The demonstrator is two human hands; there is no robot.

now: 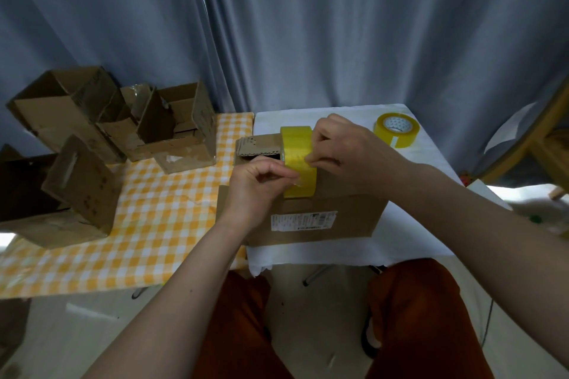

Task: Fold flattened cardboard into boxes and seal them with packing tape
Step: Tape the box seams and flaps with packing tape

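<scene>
A yellow tape roll (298,148) stands on edge above a brown cardboard box (320,215) that lies on the white-covered table. My right hand (345,148) grips the roll from its right side, fingers curled over its rim. With curled fingertips, my left hand (261,178) pinches at the roll's lower left face, where the tape's end seems to be. The box carries a white shipping label (303,220) on its near side. One flap (258,146) at the box's far left end stands open.
A second tape roll (396,129) lies flat at the white table's (409,234) far right. Several open cardboard boxes (172,126) crowd the yellow checked table (160,224) on the left. A grey curtain hangs behind. A wooden frame (535,138) stands at the right.
</scene>
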